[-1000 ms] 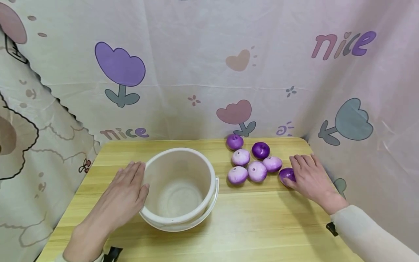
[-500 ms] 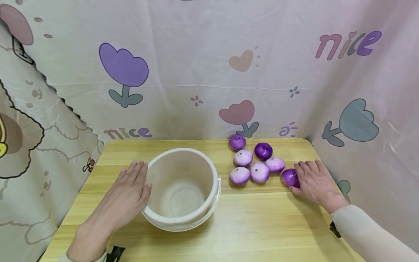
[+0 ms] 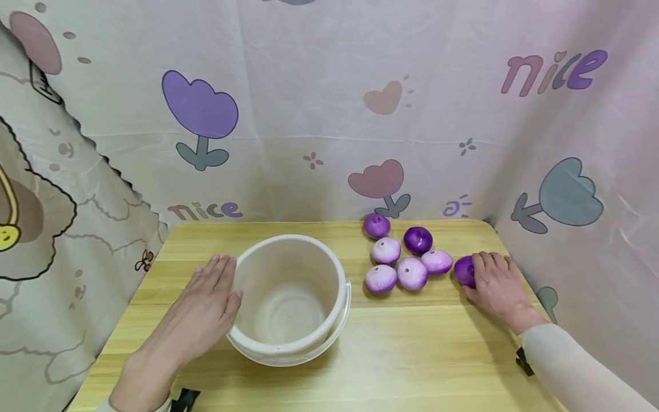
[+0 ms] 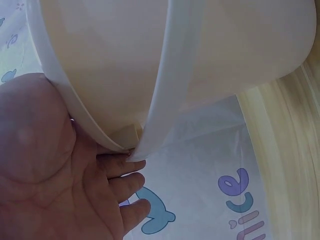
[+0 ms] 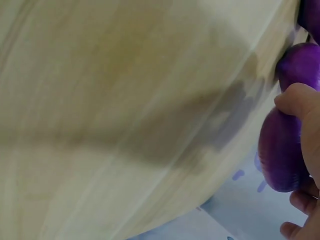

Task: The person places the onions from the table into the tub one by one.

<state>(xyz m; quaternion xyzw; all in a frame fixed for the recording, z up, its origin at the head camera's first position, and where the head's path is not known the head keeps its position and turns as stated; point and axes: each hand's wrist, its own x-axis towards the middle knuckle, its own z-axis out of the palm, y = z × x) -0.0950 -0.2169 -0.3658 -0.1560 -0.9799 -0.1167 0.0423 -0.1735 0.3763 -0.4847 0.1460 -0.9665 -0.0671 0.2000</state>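
Note:
My left hand (image 3: 201, 312) lies with straight fingers against the left side of a white plastic bucket (image 3: 288, 257). From the left wrist view, its fingers touch the bucket's rim close to where the handle (image 4: 172, 75) joins. At the table's right side, my right hand (image 3: 499, 289) holds a purple onion (image 3: 465, 272) between thumb and fingers; the hand covers its right part. In the right wrist view the thumb (image 5: 295, 97) presses on that onion (image 5: 280, 155), with fingertips curled beneath it. Several more onions, among them a pale one (image 3: 437, 262), lie just left of the held one.
The bucket's interior holds nothing visible, and its handle (image 3: 337, 332) hangs down at the right front. A dark purple onion (image 3: 418, 240) and another purple one (image 3: 376, 226) sit toward the back edge. A printed curtain (image 3: 288, 114) rises behind the wooden table (image 3: 401, 366).
The right hand and its onion have shifted slightly away from the onion group, toward the right and back. The left hand keeps its place at the bucket. The head view has turned a little left.

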